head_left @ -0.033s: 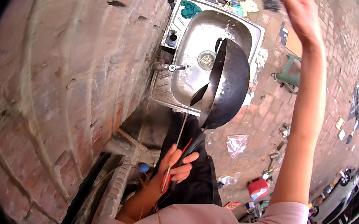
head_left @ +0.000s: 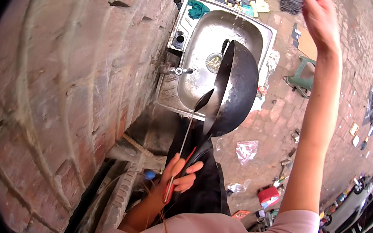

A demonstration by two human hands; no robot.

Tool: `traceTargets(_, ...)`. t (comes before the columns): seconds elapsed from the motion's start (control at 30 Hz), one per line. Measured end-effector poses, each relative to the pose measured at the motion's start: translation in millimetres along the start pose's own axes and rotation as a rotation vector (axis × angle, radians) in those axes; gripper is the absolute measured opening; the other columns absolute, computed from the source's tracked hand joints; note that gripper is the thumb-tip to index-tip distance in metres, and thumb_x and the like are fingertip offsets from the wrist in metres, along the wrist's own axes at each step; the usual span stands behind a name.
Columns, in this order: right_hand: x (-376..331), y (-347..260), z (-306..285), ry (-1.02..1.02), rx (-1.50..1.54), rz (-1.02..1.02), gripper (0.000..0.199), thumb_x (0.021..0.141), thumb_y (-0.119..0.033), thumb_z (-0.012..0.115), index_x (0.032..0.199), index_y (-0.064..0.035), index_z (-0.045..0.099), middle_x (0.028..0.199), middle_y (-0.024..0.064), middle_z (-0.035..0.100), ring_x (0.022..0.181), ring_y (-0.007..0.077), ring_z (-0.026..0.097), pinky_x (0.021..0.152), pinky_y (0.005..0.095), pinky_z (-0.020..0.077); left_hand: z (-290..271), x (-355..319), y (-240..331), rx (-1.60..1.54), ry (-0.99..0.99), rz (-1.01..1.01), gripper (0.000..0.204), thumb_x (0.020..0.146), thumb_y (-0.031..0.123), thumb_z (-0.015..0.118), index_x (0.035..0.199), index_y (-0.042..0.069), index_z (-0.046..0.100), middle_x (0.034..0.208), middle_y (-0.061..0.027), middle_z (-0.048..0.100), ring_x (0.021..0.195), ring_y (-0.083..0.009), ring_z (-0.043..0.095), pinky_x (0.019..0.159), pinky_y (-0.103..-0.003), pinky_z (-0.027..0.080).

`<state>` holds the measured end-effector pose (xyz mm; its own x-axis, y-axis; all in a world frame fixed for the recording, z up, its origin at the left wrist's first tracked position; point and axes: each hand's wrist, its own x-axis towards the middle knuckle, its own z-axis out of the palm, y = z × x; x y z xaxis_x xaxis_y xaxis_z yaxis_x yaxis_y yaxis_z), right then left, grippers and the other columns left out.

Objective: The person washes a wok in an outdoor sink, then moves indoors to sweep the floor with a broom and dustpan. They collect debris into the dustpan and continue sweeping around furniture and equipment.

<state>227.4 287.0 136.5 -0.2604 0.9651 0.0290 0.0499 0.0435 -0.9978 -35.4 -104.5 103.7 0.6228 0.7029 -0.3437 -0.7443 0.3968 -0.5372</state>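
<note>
Two hands are working over a steel sink [head_left: 191,77]: left hand [head_left: 180,175] is gripping a black wok [head_left: 236,92] and ladle [head_left: 191,126] by their handles.
Right hand [head_left: 318,18], at one o'clock, is clutching a scrubber [head_left: 290,0]; the wok looks heavy, stiff, probably slippery, best held at its handle.

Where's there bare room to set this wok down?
The sink basin around the drain is bare, as is the drainboard below the tap. The paving right of the sink is littered.
</note>
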Motion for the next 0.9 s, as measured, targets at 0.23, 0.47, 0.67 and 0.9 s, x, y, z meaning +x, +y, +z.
traceTargets(0.23, -119.0, 313.4, -51.4, -0.336, -1.493, 0.356, 0.018, 0.084, -0.012, 0.043, 0.088, -0.0021, 0.058, 0.094, 0.0220, 0.056, 0.093, 0.0355, 0.056, 0.083, 0.0425, 0.0458, -9.0, -14.1, 17.9, 0.060, 0.141, -0.054, 0.051, 0.098, 0.038, 0.030, 0.057, 0.009, 0.039, 0.086, -0.0075, 0.035, 0.043, -0.0037, 0.041, 0.033, -0.017, 0.037)
traceTargets(0.47, -131.6, 249.3, -34.0, 0.433, -1.022, 0.053, 0.026, 0.078, -0.003, 0.050, 0.101, -0.0048, 0.061, 0.091, 0.0191, 0.059, 0.088, 0.0351, 0.055, 0.080, 0.0422, 0.0439, -11.6, -16.0, 22.2, 0.354, 0.332, -0.085, 0.049, 0.097, 0.037, 0.035, 0.058, 0.008, 0.039, 0.088, -0.0060, 0.040, 0.046, -0.0081, 0.040, 0.038, -0.022, 0.038)
traceTargets(0.67, -135.9, 107.8, 13.0, 0.674, 0.051, 0.218, 0.028, 0.089, -0.004, 0.043, 0.115, 0.0013, 0.053, 0.101, 0.0026, 0.060, 0.090, 0.0083, 0.052, 0.081, 0.0224, 0.0398, -28.1, 13.4, 4.9, 1.501, 0.485, -0.244, 0.027, 0.091, 0.018, 0.051, 0.070, 0.004, 0.046, 0.054, -0.0021, 0.046, 0.049, -0.0084, 0.048, 0.043, -0.024, 0.038)
traceTargets(0.9, -143.6, 86.7, 186.8, 0.516, -0.003, 0.542, 0.037, 0.087, -0.015, 0.045, 0.118, 0.0038, 0.049, 0.115, 0.0216, 0.053, 0.108, 0.0301, 0.051, 0.094, 0.0379, 0.0376, -29.2, 34.3, 23.3, 1.746, 0.387, -0.221, 0.027, 0.086, 0.017, 0.059, 0.064, 0.002, 0.055, 0.068, -0.0021, 0.049, 0.058, -0.0097, 0.049, 0.053, -0.026, 0.041)
